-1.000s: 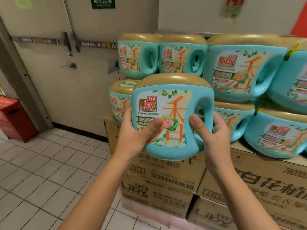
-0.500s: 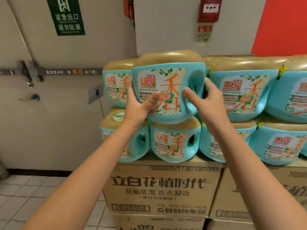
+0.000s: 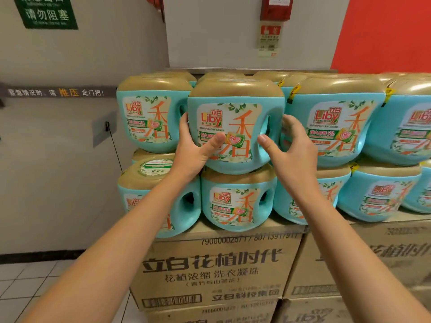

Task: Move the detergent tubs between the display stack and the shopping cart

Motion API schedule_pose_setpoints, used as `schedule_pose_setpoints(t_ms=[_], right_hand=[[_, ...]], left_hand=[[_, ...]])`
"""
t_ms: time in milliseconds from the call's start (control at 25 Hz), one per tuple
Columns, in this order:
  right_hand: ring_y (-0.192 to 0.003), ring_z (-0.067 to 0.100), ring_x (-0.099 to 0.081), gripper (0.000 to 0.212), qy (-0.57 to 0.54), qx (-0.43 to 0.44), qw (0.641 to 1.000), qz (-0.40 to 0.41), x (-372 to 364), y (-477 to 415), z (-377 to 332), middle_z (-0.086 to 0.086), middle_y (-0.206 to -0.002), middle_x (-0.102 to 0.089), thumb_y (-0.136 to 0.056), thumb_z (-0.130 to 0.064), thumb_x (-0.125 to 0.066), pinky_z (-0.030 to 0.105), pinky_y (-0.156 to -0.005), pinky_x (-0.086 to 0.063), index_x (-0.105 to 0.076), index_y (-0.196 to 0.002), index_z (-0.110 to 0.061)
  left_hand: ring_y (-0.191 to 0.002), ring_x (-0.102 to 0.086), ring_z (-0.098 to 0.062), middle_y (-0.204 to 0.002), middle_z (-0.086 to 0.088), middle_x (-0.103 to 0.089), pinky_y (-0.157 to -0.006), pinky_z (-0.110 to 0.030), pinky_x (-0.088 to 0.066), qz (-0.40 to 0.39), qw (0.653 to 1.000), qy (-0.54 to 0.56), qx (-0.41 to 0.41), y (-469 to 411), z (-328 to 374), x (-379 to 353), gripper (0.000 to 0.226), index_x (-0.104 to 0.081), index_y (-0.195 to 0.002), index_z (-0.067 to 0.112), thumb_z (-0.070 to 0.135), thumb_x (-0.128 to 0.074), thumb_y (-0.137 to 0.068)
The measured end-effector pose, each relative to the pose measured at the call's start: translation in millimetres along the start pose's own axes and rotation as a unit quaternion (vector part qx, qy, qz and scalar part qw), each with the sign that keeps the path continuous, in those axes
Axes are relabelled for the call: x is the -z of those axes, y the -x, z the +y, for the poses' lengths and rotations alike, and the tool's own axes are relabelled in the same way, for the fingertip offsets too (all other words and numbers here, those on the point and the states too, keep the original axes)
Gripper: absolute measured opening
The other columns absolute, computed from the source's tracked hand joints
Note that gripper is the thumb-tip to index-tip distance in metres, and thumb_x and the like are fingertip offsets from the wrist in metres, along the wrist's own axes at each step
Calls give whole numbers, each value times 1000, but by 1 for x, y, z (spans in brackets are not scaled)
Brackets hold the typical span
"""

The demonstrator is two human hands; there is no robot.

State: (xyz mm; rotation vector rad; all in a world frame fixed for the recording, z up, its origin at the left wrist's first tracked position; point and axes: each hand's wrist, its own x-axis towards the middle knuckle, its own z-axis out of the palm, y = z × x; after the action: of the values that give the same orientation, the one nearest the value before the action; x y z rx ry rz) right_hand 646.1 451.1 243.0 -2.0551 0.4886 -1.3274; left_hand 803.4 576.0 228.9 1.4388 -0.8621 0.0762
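Observation:
A teal detergent tub point(image 3: 235, 108) with a gold lid and a Liby label stands in the upper row of the display stack, on the lid of a lower tub point(image 3: 233, 206). My left hand point(image 3: 193, 148) grips its left side, thumb across the label. My right hand point(image 3: 293, 148) holds the handle side, thumb on the front and fingers curled behind the handle. Neighbouring tubs point(image 3: 151, 117) point(image 3: 333, 122) flank it closely on both sides. The shopping cart is out of view.
The tubs rest on stacked cardboard cartons point(image 3: 210, 264). To the left is a grey emergency door with a push bar point(image 3: 58, 92) and a green sign point(image 3: 46, 12). A red alarm box point(image 3: 276, 8) hangs on the wall above. Tiled floor point(image 3: 28, 287) shows lower left.
Both hands raised the tub from chest height up into the upper row, then pushed it back between its neighbours onto the lower tub. The view has closed in on the stack.

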Motion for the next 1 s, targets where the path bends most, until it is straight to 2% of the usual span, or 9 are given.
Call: schedule_pose_setpoints(t_ms=[80,160,320,400,480,520,680,840,1000], right_hand=[[-109,7,-52,46,4,12,999,49,3,24,10,-7,-117,-57,-87,-33,-69,16,-93,-41,-54,-127,-13],[-105,5,-52,43,-10,-26,998,51,2,58,26,-9,-113,-55,-86,-34,-69,13,-90,-41,-54,-123,-17],[-111,9,-54,53,-23,-164,983,-81,-17,96,57,-10,-115,-56,-81,-41,-72,22,-91,-41,-53,-125,-18],[-109,8,-56,54,-37,-185,975,-118,-29,97,63,-11,-111,-60,-78,-43,-75,17,-87,-42,-56,-122,-18],[-101,6,-59,51,-43,-196,971,-134,-40,98,67,-15,-101,-61,-74,-43,-78,5,-75,-41,-56,-114,-21],[-99,6,-60,50,-31,-193,972,-132,-45,99,70,-15,-99,-62,-72,-43,-80,3,-70,-40,-54,-110,-22],[-97,13,-63,53,50,-155,981,-101,-50,97,77,-5,-104,-68,-68,-46,-82,27,-75,-50,-55,-104,-17],[-95,12,-63,52,58,-139,984,-98,-49,96,79,-7,-101,-68,-67,-48,-81,28,-76,-51,-55,-100,-18],[-95,10,-63,50,59,-136,984,-103,-50,95,80,-7,-102,-69,-67,-47,-81,27,-78,-51,-56,-99,-18]], left_hand=[[-117,-56,-4,-129,10,-57,-99,-33,-50,3,1000,0,3,-1,0,-1,132,-21,-149,23,83,-69,-42],[-116,-56,-2,-129,10,-57,-97,-29,-51,10,1000,5,6,0,0,-3,132,-22,-149,23,82,-70,-42],[-109,-59,7,-123,16,-59,-89,-20,-54,39,999,26,5,4,1,-12,124,-26,-147,22,74,-74,-46],[-110,-60,3,-124,13,-60,-90,-24,-54,51,998,38,9,6,1,-16,121,-28,-147,22,72,-75,-47],[-109,-61,3,-123,13,-61,-87,-23,-55,55,997,43,9,6,1,-17,121,-30,-146,23,74,-75,-46],[-109,-62,3,-122,14,-61,-86,-22,-55,57,997,45,8,6,1,-18,122,-30,-146,23,75,-76,-45],[-108,-62,2,-120,14,-62,-84,-21,-56,66,996,60,12,7,1,-19,119,-33,-145,22,72,-77,-47],[-108,-63,1,-120,12,-63,-82,-21,-56,70,995,64,3,7,2,-20,111,-36,-143,19,67,-77,-51],[-110,-64,-5,-124,4,-63,-87,-27,-56,73,995,70,-4,8,3,-21,110,-37,-143,15,64,-77,-52]])
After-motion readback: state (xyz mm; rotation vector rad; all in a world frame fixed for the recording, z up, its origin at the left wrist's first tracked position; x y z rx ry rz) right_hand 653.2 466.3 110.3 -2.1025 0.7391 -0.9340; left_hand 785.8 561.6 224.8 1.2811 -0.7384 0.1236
